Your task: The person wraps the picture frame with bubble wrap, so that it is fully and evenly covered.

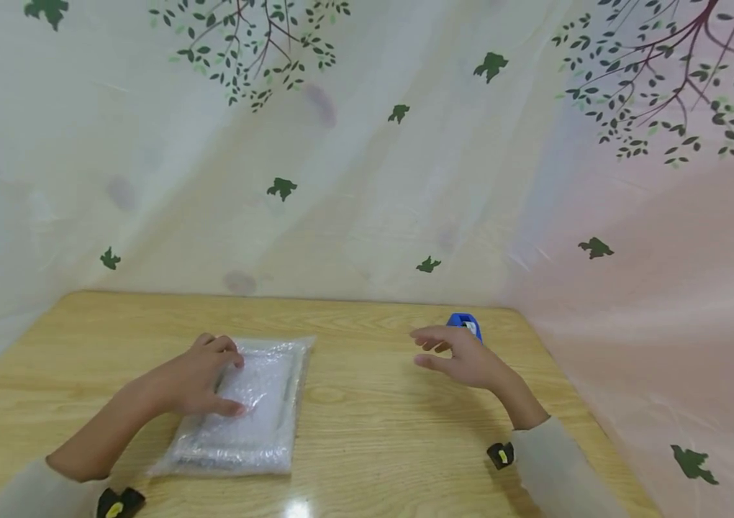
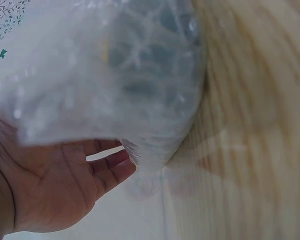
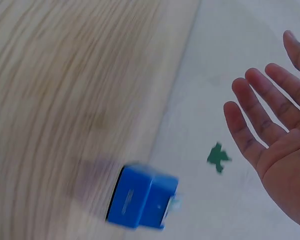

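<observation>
A flat, rectangular package in bubble wrap (image 1: 263, 435) lies on the left part of the table, with a pale framed shape showing through the wrap. Over its left side rests my left hand (image 1: 201, 378), thumb and fingers spread apart and touching the wrap. In the left wrist view, crinkled bubble wrap (image 2: 145, 65) fills the foreground and covers part of this hand. My right hand (image 1: 464, 356) hovers above the table with relaxed fingers and holds nothing. Just behind it stands a blue tape dispenser (image 3: 132, 197), partly hidden by the hand in the head view.
The wooden table (image 1: 367, 446) ends at a back edge against a pale curtain (image 1: 354, 216) printed with leaves and branches. Another stretch of curtain (image 1: 665, 324) runs along the table's right side. Dark wrist devices (image 1: 501, 455) sit at both sleeves.
</observation>
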A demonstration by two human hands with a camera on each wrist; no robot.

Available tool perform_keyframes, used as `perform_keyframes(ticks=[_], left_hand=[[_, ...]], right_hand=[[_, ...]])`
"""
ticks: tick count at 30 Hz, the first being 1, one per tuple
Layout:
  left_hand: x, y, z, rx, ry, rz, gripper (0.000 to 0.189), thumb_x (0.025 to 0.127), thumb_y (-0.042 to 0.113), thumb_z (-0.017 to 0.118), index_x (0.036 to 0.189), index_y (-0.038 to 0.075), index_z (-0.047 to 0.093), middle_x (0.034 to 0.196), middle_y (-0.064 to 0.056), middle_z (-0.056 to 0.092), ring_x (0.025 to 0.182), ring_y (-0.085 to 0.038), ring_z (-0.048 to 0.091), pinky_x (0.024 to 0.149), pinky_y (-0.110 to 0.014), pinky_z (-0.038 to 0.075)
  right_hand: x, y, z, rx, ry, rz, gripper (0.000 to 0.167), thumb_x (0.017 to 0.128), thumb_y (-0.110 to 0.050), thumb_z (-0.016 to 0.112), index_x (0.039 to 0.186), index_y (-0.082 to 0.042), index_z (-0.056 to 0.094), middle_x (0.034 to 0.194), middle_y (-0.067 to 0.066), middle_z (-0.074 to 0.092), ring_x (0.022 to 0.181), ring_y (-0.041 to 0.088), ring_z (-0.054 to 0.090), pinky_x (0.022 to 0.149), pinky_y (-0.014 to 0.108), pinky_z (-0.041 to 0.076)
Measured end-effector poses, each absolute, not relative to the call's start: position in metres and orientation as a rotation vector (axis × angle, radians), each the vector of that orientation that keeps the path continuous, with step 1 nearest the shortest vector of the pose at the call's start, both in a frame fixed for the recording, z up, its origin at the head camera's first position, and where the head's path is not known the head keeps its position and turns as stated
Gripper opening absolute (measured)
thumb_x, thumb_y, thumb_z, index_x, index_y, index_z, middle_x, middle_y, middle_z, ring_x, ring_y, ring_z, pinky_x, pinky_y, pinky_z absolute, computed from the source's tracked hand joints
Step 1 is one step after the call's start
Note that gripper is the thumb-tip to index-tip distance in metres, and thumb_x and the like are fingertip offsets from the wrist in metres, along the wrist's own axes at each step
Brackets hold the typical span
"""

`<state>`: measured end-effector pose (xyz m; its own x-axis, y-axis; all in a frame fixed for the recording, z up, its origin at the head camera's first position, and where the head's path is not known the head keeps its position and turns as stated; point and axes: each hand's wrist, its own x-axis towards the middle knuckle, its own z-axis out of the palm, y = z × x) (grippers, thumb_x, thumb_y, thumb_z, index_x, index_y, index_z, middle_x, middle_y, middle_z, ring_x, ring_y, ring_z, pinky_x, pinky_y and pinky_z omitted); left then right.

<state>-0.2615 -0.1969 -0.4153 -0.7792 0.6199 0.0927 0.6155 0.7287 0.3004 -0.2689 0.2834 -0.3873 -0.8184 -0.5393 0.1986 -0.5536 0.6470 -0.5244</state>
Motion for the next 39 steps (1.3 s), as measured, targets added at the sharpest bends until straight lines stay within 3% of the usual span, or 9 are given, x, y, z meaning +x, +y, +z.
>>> perform_keyframes(ticks=[5, 11, 18, 27, 33, 39], left_hand=[[-0.262, -0.198, -0.417, 1.029, 2.915, 0.502, 0.073, 0.076, 0.066, 0.079, 0.120, 0.009, 0.067, 0.124, -0.010, 0.056, 0.117, -0.038, 0.047, 0.091, -0.056, 0.049], [-0.263, -0.197, -0.418, 1.026, 2.915, 0.496, 0.073, 0.077, 0.067, 0.078, 0.121, 0.009, 0.067, 0.124, -0.009, 0.056, 0.118, -0.038, 0.046, 0.092, -0.056, 0.048], [-0.263, -0.196, -0.419, 1.042, 2.911, 0.509, 0.073, 0.076, 0.065, 0.080, 0.121, 0.009, 0.067, 0.124, -0.010, 0.056, 0.117, -0.039, 0.046, 0.092, -0.057, 0.048], [-0.262, -0.195, -0.416, 1.025, 2.896, 0.502, 0.074, 0.077, 0.064, 0.080, 0.122, 0.008, 0.067, 0.123, -0.010, 0.056, 0.119, -0.040, 0.045, 0.094, -0.057, 0.047], [-0.261, -0.195, -0.412, 1.002, 2.891, 0.494, 0.072, 0.077, 0.063, 0.081, 0.122, 0.008, 0.067, 0.124, -0.010, 0.056, 0.120, -0.040, 0.045, 0.094, -0.057, 0.047], [-0.261, -0.196, -0.413, 0.977, 2.887, 0.489, 0.073, 0.077, 0.065, 0.080, 0.123, 0.009, 0.067, 0.125, -0.009, 0.056, 0.120, -0.038, 0.045, 0.095, -0.057, 0.047]], right_hand=[[-0.270, 0.316, -0.395, 0.808, -2.786, 0.933, 0.042, 0.098, -0.029, 0.071, 0.134, -0.007, 0.066, 0.114, 0.006, 0.073, 0.100, 0.019, 0.069, 0.085, 0.039, 0.057], [-0.274, 0.349, -0.408, 0.649, -2.782, 0.946, 0.039, 0.099, -0.024, 0.070, 0.131, -0.003, 0.067, 0.108, 0.004, 0.075, 0.099, 0.021, 0.070, 0.082, 0.033, 0.056], [-0.277, 0.371, -0.414, 0.457, -2.762, 0.954, 0.039, 0.100, -0.025, 0.068, 0.130, 0.000, 0.067, 0.109, 0.014, 0.074, 0.094, 0.026, 0.069, 0.078, 0.035, 0.056], [-0.284, 0.384, -0.418, 0.321, -2.742, 1.054, 0.034, 0.101, -0.019, 0.068, 0.125, 0.004, 0.066, 0.103, 0.017, 0.072, 0.092, 0.029, 0.069, 0.073, 0.033, 0.055], [-0.286, 0.387, -0.418, 0.272, -2.747, 1.310, 0.035, 0.101, -0.012, 0.066, 0.126, 0.011, 0.061, 0.108, 0.026, 0.070, 0.096, 0.034, 0.072, 0.076, 0.041, 0.060], [-0.294, 0.394, -0.424, 0.146, -2.732, 1.562, 0.037, 0.104, -0.015, 0.061, 0.131, 0.009, 0.057, 0.111, 0.021, 0.071, 0.095, 0.018, 0.073, 0.082, 0.042, 0.059]])
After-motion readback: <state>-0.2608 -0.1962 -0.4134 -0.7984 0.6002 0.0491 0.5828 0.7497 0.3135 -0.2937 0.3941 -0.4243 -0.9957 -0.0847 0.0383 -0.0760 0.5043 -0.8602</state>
